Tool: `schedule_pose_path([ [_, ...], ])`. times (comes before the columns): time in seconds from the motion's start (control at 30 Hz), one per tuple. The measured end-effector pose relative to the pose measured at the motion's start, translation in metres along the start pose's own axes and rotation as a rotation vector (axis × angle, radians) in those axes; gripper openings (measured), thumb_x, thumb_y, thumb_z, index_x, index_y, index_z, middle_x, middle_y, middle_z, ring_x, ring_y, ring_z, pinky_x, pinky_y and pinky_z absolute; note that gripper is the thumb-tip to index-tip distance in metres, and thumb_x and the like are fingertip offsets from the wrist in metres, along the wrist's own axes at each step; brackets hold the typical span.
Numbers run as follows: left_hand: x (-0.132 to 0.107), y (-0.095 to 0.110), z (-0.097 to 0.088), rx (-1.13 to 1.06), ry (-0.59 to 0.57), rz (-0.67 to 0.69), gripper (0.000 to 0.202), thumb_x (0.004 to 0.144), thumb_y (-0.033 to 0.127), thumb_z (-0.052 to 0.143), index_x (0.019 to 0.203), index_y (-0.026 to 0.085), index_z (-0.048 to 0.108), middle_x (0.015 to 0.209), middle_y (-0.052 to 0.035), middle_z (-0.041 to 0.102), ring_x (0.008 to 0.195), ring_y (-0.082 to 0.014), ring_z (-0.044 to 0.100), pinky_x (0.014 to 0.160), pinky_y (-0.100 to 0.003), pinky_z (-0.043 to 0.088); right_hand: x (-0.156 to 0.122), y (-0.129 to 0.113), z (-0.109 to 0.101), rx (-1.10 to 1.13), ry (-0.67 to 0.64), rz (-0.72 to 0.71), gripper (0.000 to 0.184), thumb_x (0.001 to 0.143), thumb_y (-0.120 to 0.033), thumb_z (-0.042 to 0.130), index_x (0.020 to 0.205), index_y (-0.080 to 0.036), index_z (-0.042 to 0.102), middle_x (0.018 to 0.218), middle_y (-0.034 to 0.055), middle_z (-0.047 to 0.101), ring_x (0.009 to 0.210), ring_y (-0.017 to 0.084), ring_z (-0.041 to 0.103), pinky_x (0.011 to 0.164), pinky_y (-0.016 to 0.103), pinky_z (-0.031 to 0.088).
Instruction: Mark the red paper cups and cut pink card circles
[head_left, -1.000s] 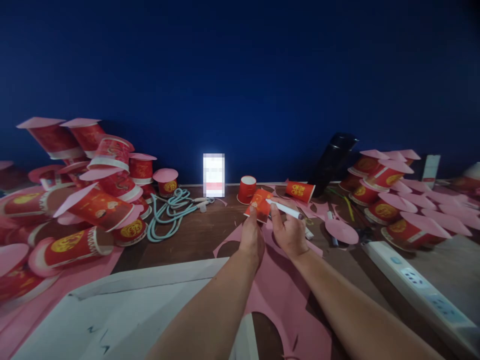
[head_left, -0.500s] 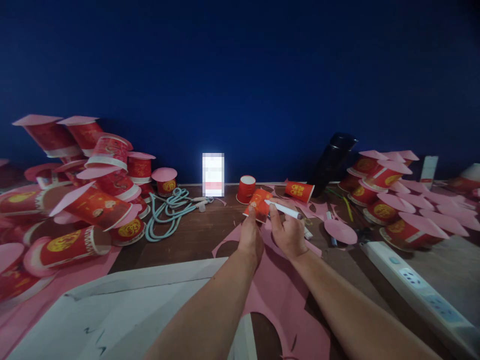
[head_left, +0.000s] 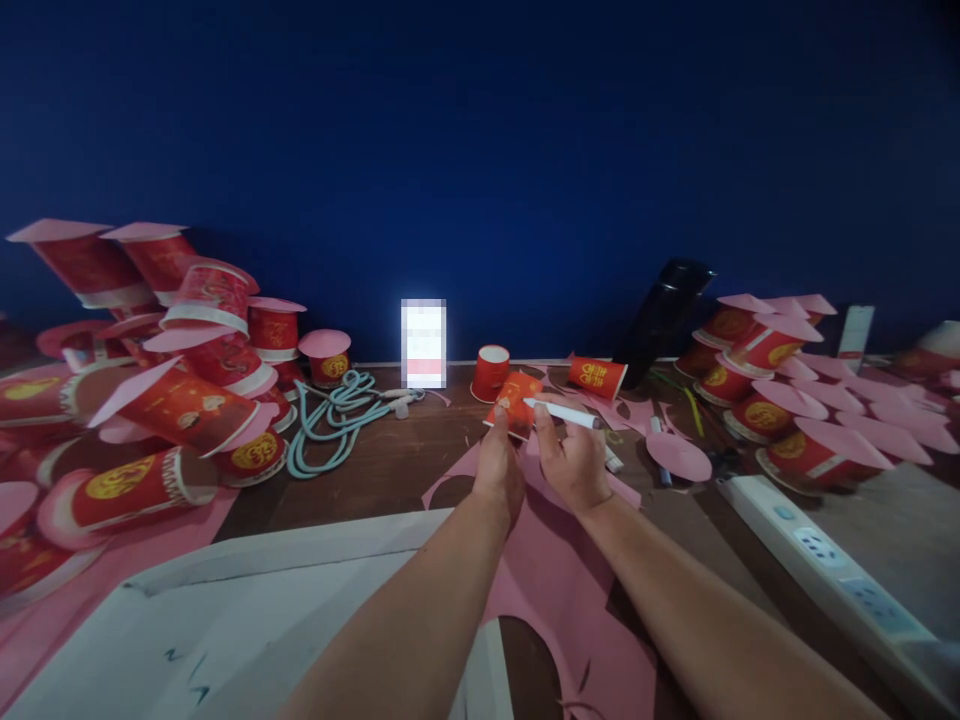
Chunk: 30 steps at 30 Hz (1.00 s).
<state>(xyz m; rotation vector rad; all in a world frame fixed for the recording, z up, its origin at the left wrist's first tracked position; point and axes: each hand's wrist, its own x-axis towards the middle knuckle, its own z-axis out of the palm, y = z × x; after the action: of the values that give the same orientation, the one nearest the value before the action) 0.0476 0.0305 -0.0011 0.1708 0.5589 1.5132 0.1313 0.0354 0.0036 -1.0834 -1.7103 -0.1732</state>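
My left hand (head_left: 498,468) is closed on a red paper cup (head_left: 514,402) with a gold print, tilted over the table. In my right hand (head_left: 574,460) is a white marker pen (head_left: 564,411), its tip pointing left at the side of that cup. Whether the tip touches the cup I cannot tell. Just behind stands an upright red paper cup (head_left: 491,375) with a white inside. A second red cup (head_left: 598,376) with gold characters lies on its side to the right. Cut pink paper (head_left: 555,570) lies under my wrists.
Red cups with pink paper discs (head_left: 217,300) are heaped at left, and more stand at right. A light blue cord (head_left: 322,430), a lit phone (head_left: 424,345), a black bottle (head_left: 667,310), a power strip (head_left: 825,555) and a white board (head_left: 247,610) surround the hands.
The view has shifted slightly, so most things sit a little higher and further left. Both hands keep their hold on the cup and the marker pen, with hardly any movement.
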Motion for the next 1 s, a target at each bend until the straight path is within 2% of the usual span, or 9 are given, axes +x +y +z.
schedule_pose_path([
  [0.13,-0.0003,0.0003,0.0003,0.005,-0.020,0.009,0.035,0.092,0.036,0.044,0.114,0.016,0.063,0.124,-0.0085,0.063,0.122,-0.0160,0.053,0.111,-0.028,0.032,-0.0008,0.0004,0.0004,0.001,0.001,-0.002,0.021,0.091,-0.029,0.050,0.101,-0.019,0.065,0.100,0.0098,0.070,0.098,0.021,0.065,0.087,0.036,0.052],
  [0.27,0.0006,-0.0007,-0.0006,-0.002,-0.043,0.025,0.036,0.092,0.037,0.044,0.115,0.016,0.063,0.123,-0.0085,0.064,0.121,-0.0167,0.054,0.109,-0.030,0.034,-0.0008,-0.0006,0.0005,-0.006,-0.003,0.002,0.021,0.091,-0.030,0.050,0.099,-0.018,0.065,0.100,0.0098,0.070,0.097,0.021,0.065,0.087,0.035,0.052],
  [0.73,0.0007,-0.0011,0.0000,0.017,-0.022,0.043,0.034,0.092,0.037,0.044,0.106,0.014,0.066,0.115,-0.0095,0.067,0.118,-0.0185,0.057,0.109,-0.031,0.034,-0.0036,-0.0033,0.0007,-0.002,-0.032,0.020,0.021,0.090,-0.030,0.050,0.098,-0.018,0.065,0.101,0.0102,0.070,0.094,0.021,0.066,0.086,0.036,0.052],
  [0.87,-0.0002,0.0001,-0.0004,0.012,-0.004,0.030,0.035,0.092,0.036,0.044,0.109,0.014,0.064,0.116,-0.0091,0.067,0.117,-0.0181,0.057,0.108,-0.031,0.035,-0.0042,-0.0029,0.0009,0.004,-0.029,0.005,0.021,0.090,-0.029,0.051,0.100,-0.018,0.065,0.101,0.0107,0.070,0.096,0.021,0.065,0.086,0.036,0.052],
  [1.0,0.0002,0.0016,-0.0020,-0.022,-0.042,0.028,0.035,0.091,0.037,0.047,0.112,0.015,0.063,0.119,-0.0085,0.066,0.119,-0.0171,0.056,0.108,-0.029,0.036,-0.0008,-0.0029,-0.0011,0.036,-0.006,-0.004,0.022,0.091,-0.029,0.049,0.102,-0.018,0.065,0.100,0.0107,0.070,0.096,0.022,0.065,0.087,0.037,0.052],
])
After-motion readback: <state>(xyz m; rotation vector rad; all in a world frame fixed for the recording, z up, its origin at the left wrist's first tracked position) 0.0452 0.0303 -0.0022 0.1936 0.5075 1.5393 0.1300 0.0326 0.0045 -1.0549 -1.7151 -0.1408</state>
